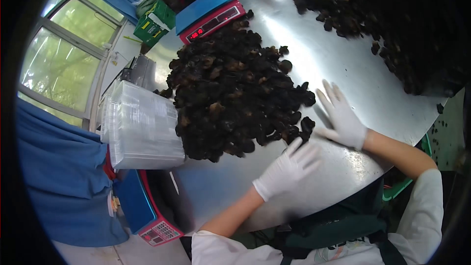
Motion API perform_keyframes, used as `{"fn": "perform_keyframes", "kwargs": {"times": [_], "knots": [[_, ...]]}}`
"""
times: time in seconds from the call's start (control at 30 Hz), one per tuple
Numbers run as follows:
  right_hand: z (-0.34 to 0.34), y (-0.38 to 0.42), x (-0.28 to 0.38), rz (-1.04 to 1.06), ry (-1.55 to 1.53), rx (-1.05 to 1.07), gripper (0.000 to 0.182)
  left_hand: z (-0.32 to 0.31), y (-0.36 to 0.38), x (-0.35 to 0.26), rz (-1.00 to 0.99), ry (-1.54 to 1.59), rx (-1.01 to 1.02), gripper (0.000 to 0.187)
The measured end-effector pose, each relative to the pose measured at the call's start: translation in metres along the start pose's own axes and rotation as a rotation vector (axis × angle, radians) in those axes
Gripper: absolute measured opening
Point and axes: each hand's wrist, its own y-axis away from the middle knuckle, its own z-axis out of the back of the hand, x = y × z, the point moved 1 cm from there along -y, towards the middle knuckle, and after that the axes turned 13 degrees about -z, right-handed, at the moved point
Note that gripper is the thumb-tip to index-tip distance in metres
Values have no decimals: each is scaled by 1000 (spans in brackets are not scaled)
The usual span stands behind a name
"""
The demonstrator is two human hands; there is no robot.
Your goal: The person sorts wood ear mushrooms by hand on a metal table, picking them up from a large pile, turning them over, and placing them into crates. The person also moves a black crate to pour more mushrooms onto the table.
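Observation:
A broad heap of dark brown, wrinkled pieces (235, 93), which look like mushrooms or wood ear fungus, lies on the shiny metal table (314, 186). My left hand (289, 169), in a white glove, is at the heap's near right edge, fingers stretched out and a little blurred. My right hand (342, 118), gloved the same way, hovers over or rests on the metal just right of the heap, fingers spread. Nothing shows in either hand. A few pieces (306, 126) lie at the heap's edge between the two hands.
A red and blue scale (208, 17) with a lit display stands behind the heap. Stacked clear plastic boxes (142, 127) flank it on the left, with a second scale (142, 206) below them. A larger dark pile (353, 14) covers the far right. Green boxes (154, 22) stand by the window.

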Motion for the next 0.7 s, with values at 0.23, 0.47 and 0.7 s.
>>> {"fn": "perform_keyframes", "kwargs": {"times": [0.23,0.47,0.7], "knots": [[-85,-170,94,-53,-447,-370,68,37,39,99,218,-236,-9,41],[-147,-283,159,-64,-338,-224,73,52,106,159,613,-168,-125,43],[-76,-252,102,201,-457,272,88,58,93,141,666,-213,-19,52]]}}
